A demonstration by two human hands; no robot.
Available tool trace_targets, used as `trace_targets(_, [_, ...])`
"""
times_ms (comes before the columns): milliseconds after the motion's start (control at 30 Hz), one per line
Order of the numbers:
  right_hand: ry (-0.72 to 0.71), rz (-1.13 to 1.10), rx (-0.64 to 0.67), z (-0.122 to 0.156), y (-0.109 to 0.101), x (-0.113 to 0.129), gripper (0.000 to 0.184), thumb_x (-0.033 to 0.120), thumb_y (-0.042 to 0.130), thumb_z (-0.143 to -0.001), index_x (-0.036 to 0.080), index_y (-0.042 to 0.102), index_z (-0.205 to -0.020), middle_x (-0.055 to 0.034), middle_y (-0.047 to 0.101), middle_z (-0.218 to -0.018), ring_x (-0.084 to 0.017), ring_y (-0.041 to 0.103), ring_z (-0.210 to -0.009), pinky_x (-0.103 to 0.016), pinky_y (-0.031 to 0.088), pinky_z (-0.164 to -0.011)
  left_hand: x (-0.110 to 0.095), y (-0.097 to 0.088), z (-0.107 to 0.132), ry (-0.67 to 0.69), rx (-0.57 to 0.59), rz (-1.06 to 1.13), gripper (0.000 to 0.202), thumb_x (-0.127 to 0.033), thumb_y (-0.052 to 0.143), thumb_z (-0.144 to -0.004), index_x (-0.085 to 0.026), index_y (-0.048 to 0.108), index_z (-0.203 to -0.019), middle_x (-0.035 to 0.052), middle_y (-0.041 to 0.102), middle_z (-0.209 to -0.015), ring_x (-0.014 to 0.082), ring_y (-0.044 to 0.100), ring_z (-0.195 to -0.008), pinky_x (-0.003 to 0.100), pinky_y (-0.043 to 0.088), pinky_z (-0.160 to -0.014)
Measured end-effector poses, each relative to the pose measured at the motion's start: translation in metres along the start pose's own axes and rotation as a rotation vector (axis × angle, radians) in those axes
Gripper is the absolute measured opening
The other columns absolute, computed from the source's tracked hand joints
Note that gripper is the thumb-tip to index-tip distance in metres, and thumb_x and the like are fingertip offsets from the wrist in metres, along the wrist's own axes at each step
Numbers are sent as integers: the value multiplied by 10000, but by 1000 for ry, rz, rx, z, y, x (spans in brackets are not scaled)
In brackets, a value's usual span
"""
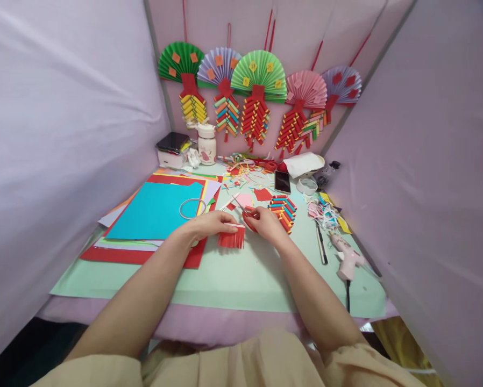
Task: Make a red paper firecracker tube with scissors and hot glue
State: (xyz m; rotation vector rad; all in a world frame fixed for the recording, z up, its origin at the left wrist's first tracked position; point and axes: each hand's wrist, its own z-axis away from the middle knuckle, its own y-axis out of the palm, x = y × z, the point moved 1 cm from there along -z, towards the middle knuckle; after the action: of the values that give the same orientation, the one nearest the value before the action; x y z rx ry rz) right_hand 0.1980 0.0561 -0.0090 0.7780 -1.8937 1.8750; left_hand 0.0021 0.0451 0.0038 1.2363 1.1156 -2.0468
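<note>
My left hand (215, 223) pinches the uncut top strip of a fringed piece of red paper (231, 238), whose cut strands hang toward me. Close by on the right, my right hand (263, 221) is closed round the red handles of a pair of scissors (249, 219). The scissor blades point up and to the left, away from the fringe. Just beyond the right hand lies a bundle of rolled paper tubes (282, 211) in red, blue and orange. Scraps of red paper (262, 194) and pink paper (243, 200) lie past the fingers.
A stack of coloured sheets (153, 209) covers the table's left. Behind stand a white bottle (206, 144) and a phone (282, 182). On the right are a tape roll (306, 186), a pen (321, 243) and a glue gun (347, 258). Paper fans (258, 75) hang at the back.
</note>
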Motion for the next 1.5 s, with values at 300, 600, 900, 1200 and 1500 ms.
trace_targets(300, [-162, -95, -36, -55, 33, 46, 176, 334, 641, -798, 168, 627, -852, -51, 666, -824, -162, 568, -747, -255, 372, -658, 10, 3, 0, 42, 270, 122, 347, -513, 686, -713, -178, 720, -799, 4, 594, -652, 115, 455, -565, 239, 350, -552])
trace_targets(600, [-315, -281, 88, -34, 20, 46, 283, 377, 477, -896, 168, 644, -804, -2, 643, -769, -125, 535, -707, -231, 379, -648, 15, 0, -5, 69, -7, -71, 338, -495, 623, -741, -171, 712, -701, -2, 596, -625, 126, 458, -593, 248, 318, -563])
trace_targets(900, [-70, -535, 113, 34, 4, -16, 277, 441, 625, -767, 174, 611, -693, 20, 541, -588, -109, 416, -537, -237, 311, -521, 8, 21, -17, 119, -171, -33, 352, -500, 659, -701, -151, 706, -683, -6, 586, -615, 122, 463, -587, 237, 295, -520])
trace_targets(1200, [-5, -697, 62, 32, 1, -34, 300, 461, 623, -751, 162, 631, -740, 14, 549, -621, -104, 428, -560, -232, 320, -536, 8, 19, -21, 17, -289, 317, 327, -453, 726, -637, -144, 690, -737, 28, 662, -752, 116, 541, -668, 237, 403, -619])
trace_targets(1500, [-12, -759, 68, 35, 4, -27, 295, 468, 644, -741, 177, 609, -706, 12, 549, -605, -105, 422, -552, -237, 332, -533, 9, 36, -23, 94, -290, 337, 315, -435, 720, -667, -139, 672, -766, 4, 620, -687, 111, 544, -616, 235, 411, -590])
